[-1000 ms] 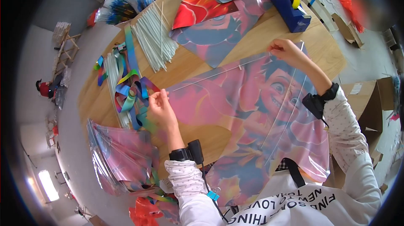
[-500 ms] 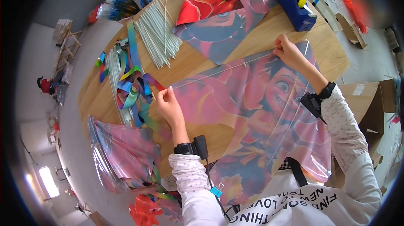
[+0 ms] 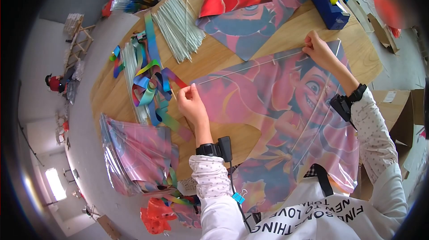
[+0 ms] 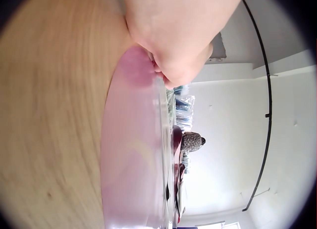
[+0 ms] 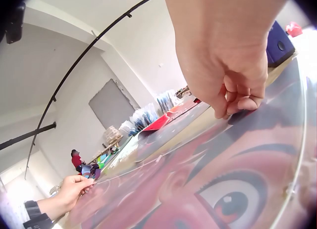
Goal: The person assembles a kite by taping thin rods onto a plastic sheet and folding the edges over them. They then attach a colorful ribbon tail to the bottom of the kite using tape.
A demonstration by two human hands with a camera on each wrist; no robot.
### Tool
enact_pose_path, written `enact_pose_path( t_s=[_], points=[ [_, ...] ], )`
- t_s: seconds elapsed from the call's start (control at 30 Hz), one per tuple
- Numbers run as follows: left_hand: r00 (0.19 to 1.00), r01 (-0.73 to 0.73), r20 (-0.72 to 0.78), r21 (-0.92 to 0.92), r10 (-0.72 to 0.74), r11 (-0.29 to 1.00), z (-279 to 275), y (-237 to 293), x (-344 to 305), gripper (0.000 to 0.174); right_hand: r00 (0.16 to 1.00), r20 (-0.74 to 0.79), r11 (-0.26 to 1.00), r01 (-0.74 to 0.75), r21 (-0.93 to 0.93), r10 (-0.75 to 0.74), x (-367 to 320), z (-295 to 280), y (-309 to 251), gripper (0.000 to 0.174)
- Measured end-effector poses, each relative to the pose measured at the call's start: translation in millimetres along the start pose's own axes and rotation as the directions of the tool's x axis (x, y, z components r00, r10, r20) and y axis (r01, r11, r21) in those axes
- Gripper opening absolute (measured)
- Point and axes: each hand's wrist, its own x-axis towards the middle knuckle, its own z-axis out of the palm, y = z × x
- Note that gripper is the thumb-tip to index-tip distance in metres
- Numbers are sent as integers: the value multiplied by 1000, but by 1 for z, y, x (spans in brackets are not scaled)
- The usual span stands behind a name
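A large printed kite sheet (image 3: 250, 101), pink and blue with a cartoon face, spreads over the front of the table and onto the person's lap. Its far edge carries a thin white rod (image 3: 241, 71), and two more rods cross the face. At the left corner of the sheet, thumb and fingers of the left hand (image 3: 193, 106) pinch the edge. The right hand (image 3: 320, 51) pinches the same edge farther right, near the top corner. In the right wrist view, its curled fingers (image 5: 242, 104) meet the sheet's edge beside a large printed eye.
White rods (image 3: 178, 27) lie in a bundle beyond the left hand, beside tangled rainbow ribbons (image 3: 149, 90). Folded kites (image 3: 138, 150) hang over the table's left edge. More printed sheets (image 3: 241, 27) and a blue tape dispenser (image 3: 326, 3) lie at the back. Cardboard boxes (image 3: 389, 110) stand right.
The head view has shifted, so the table appears farther right. The left hand has come slightly rightward with the sheet's corner. Both hands keep their pinch on the edge.
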Motion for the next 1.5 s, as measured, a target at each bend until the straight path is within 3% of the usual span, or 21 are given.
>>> enact_pose_path(
  t_s=[0.23,0.33,0.63,0.87,0.97,1.5],
  points=[
    [999,23,31,48,-25,999,-1,7,-1,16,999,-16,999,32,-8,-32,0,2,3,32],
    [998,-67,17,112,66,991,0,6,0,21,999,-18,999,34,-20,-35,0,2,3,32],
    [999,-3,44,102,-2,995,0,10,1,17,1000,-18,1000,3,-23,-3,0,2,0,30],
    [998,-70,16,129,69,989,0,12,0,20,999,4,996,-53,-78,54,0,2,-11,29],
    [998,-69,13,113,68,991,1,9,0,19,1000,-10,993,-4,-118,3,1,4,-9,29],
    [997,-76,21,121,74,990,2,7,0,20,1000,-18,995,-26,-92,24,-2,5,-17,27]
  ],
)
